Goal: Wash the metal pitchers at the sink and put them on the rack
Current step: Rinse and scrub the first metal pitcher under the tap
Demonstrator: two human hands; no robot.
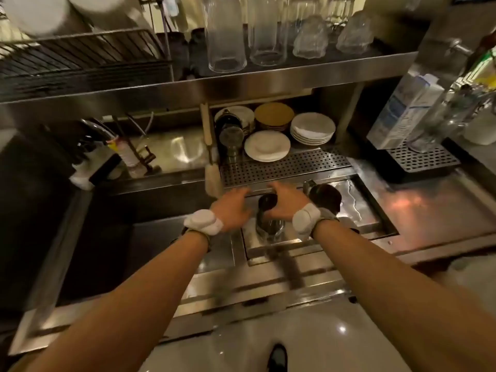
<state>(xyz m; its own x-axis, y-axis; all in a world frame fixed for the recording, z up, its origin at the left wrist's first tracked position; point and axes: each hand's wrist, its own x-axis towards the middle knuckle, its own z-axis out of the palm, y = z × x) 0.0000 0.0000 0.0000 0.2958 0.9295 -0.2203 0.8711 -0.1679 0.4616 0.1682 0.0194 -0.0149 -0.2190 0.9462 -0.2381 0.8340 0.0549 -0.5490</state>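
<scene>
Right hand [284,204] is gripping the metal pitcher [268,225] at its rim, fingers curled round it, inside the bench's recessed basin [357,208]. Left hand [233,208] is hovering just beside it, fingers loosely spread. A second pitcher [326,197] is standing near on the right.

1 head view looks down, close over the sink [359,208].

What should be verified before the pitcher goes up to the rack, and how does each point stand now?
1. Grip: right hand holds the pitcher at its rim: ok.
2. Support: left hand open beside it: ok.
3. Room: perforated rack shows a bare stretch: ok.
4. Path: second pitcher stands off to the right: ok.
5. Wash: pitcher rinsed clean: cannot tell.
</scene>
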